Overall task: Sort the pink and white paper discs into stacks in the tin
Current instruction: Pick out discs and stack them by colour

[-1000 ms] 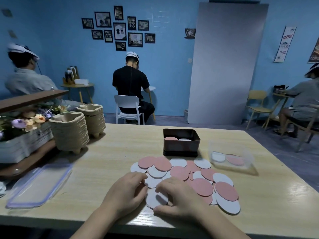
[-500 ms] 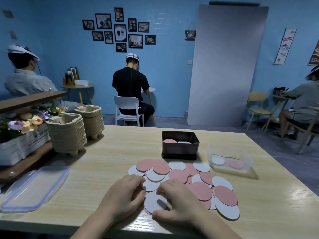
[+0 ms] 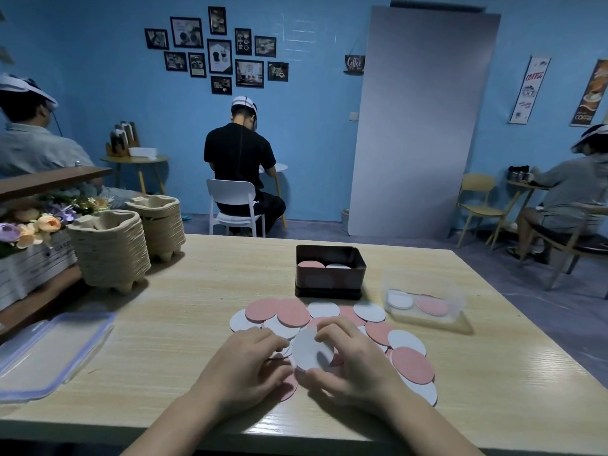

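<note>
Discs (image 3: 291, 312) scattered on wood table (image 3: 197, 291), blue room; tin (image 3: 330, 279) at 12 o'clock. Right hand (image 3: 357, 363) pinches white disc (image 3: 309, 352); left hand (image 3: 246, 366) curled, grip hidden.

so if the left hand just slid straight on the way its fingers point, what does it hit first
Probably the white disc held up between both hands: the left hand points forward and to the right, and its fingertips already seem to touch that disc's near edge. Past it comes the right hand. Depth is hard to judge.

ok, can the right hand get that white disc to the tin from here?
Probably yes. The right hand holds the white disc, and only flat discs lie between it and the open tin.
</note>
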### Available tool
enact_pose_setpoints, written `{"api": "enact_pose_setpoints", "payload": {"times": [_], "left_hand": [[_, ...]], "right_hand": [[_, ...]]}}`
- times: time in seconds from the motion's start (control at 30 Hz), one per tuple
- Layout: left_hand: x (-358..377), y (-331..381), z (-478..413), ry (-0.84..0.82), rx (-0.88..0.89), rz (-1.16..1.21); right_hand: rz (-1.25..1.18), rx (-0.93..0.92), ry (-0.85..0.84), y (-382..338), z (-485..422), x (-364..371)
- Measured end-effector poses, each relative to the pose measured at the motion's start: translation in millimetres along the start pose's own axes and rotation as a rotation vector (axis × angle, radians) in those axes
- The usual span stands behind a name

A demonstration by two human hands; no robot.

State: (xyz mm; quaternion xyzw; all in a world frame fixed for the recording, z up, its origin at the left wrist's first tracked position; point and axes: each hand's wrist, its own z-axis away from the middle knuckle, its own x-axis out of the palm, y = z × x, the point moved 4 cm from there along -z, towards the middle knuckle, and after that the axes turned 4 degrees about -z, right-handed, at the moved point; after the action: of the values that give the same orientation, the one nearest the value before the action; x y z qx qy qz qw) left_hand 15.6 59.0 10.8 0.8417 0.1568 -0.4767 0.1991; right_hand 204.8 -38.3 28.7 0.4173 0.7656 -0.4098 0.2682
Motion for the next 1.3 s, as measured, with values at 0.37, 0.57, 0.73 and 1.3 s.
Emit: {"api": "enact_pose_setpoints", "payload": {"times": [0.37, 0.57, 0.73, 1.3], "left_hand": [[8.6, 1.2, -8.0, 0.048, -0.03, -0.031], [1.5, -0.5, -2.5, -0.013, -0.037, 0.009], [-12.8, 0.4, 9.5, -0.106, 0.011, -0.05], [-24.4, 6.7, 23.8, -0.016, -0.124, -0.15]], "right_hand": [[0.022, -0.053, -0.055, 16.5, -6.3, 15.0], [0.04, -0.087, 0.0, 23.6, -3.4, 14.6], [0.061, -0.052, 0.036, 23.0, 0.8, 12.5], [0.141, -0.022, 0.026, 7.2, 17.5, 1.3]]}}
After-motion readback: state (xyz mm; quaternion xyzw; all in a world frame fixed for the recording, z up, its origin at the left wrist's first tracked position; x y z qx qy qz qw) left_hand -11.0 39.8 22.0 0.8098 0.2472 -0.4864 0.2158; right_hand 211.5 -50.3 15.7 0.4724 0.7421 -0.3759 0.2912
